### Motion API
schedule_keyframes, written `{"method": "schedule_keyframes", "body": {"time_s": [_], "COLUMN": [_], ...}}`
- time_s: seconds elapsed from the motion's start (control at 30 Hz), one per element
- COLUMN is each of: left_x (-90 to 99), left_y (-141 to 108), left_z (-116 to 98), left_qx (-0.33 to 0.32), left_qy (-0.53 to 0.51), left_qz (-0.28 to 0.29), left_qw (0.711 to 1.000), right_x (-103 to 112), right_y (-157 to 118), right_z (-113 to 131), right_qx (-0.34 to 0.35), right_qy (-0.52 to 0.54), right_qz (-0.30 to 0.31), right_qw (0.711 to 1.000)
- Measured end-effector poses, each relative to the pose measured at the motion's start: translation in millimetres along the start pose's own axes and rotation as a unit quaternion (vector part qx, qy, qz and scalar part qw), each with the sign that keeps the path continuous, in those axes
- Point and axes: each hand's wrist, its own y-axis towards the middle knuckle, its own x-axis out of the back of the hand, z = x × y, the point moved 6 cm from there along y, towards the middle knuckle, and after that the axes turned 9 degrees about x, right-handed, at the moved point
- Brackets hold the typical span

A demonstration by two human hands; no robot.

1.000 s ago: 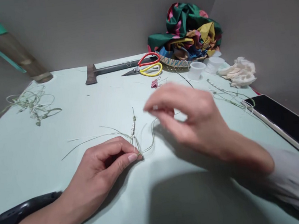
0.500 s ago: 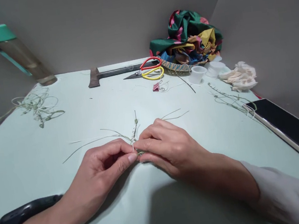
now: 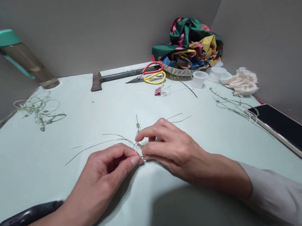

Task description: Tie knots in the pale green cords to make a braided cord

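Near the middle of the pale table lies a knotted green-and-white cord (image 3: 137,125), its loose strands spreading left and right. My left hand (image 3: 108,171) pinches cord strands between thumb and index finger at its lower end. Close beside it on the right, my right hand (image 3: 172,145) holds a thin green strand between thumb and finger. The right index finger reaches up to the knotted part and partly covers it. The fingertips of both hands are almost touching.
Behind lie a hammer-like tool (image 3: 96,81), red-and-yellow scissors (image 3: 146,77), a pink clip (image 3: 158,91), a basket with colourful cloth (image 3: 179,72) and small cups (image 3: 199,79). Tangled cords (image 3: 39,110) and a bottle (image 3: 28,62) stand left; crumpled tissue (image 3: 242,81) and a phone (image 3: 295,137) right.
My right index finger has lifted and moved up over the knotted cord. The right thumb and fingers have shifted slightly rightward, with a green strand showing between the hands. The view has tilted slightly.
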Motion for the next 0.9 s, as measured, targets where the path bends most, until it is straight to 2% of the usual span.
{"method": "schedule_keyframes", "body": {"time_s": [0.13,0.27,0.6,0.77,0.9], "left_x": [-2.1,-2.4,2.2,0.9,-0.2], "left_y": [2,1,-7,-9,-5], "left_z": [5,5,1,-4,-5], "left_qx": [0.023,0.027,-0.056,-0.098,-0.089], "left_qy": [-0.007,-0.001,0.091,0.125,0.131], "left_qz": [0.012,0.017,-0.055,-0.050,-0.035], "left_qw": [1.000,1.000,0.993,0.986,0.987], "right_x": [-2,-5,-14,-15,-15], "right_y": [0,0,1,4,5], "right_z": [5,2,-7,-11,-13], "right_qx": [0.027,0.002,-0.055,-0.104,-0.124], "right_qy": [0.025,0.048,0.058,0.076,0.086], "right_qz": [0.019,0.042,0.118,0.137,0.127], "right_qw": [0.999,0.998,0.990,0.982,0.980]}}
